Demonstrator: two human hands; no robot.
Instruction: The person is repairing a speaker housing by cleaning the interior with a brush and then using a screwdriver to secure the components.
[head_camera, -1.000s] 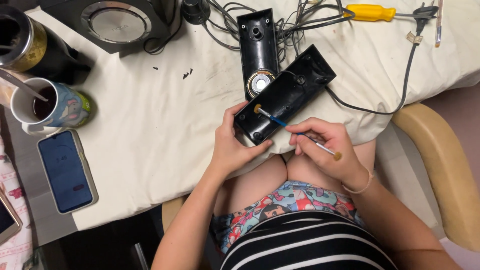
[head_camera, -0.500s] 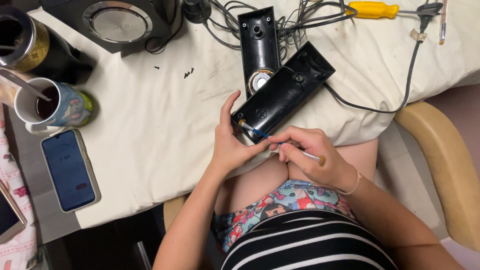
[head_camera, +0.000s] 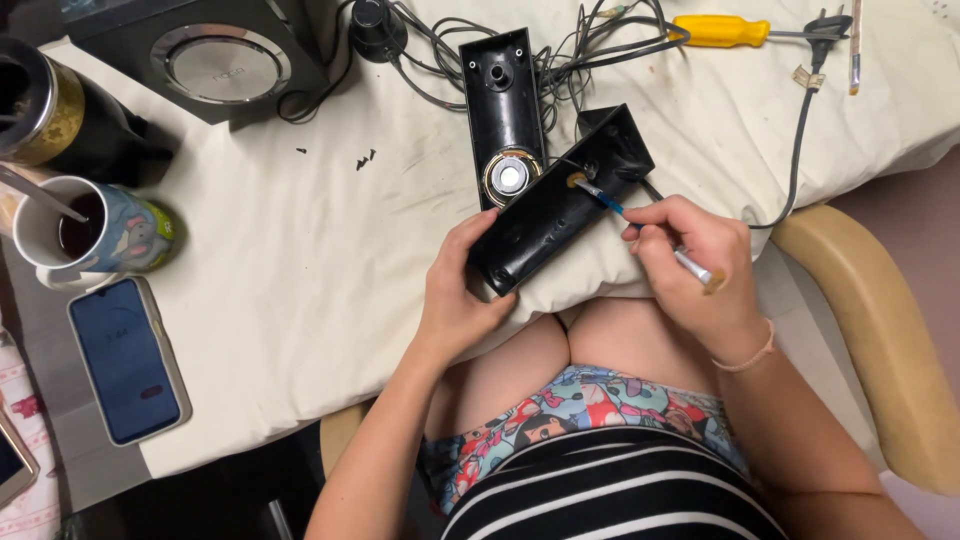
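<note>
Bare cloth (head_camera: 300, 260) left of the hands; tangled cables (head_camera: 580, 40) and second speaker shell (head_camera: 500, 110) behind.

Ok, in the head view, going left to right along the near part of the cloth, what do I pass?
Phone → left hand gripping the black speaker shell → right hand holding a small brush → tan chair arm.

I have the long black speaker shell (head_camera: 560, 205) tilted across the cloth just beside the round driver (head_camera: 510, 178), with my thin blue-handled brush (head_camera: 640, 225) touching its upper end.
</note>
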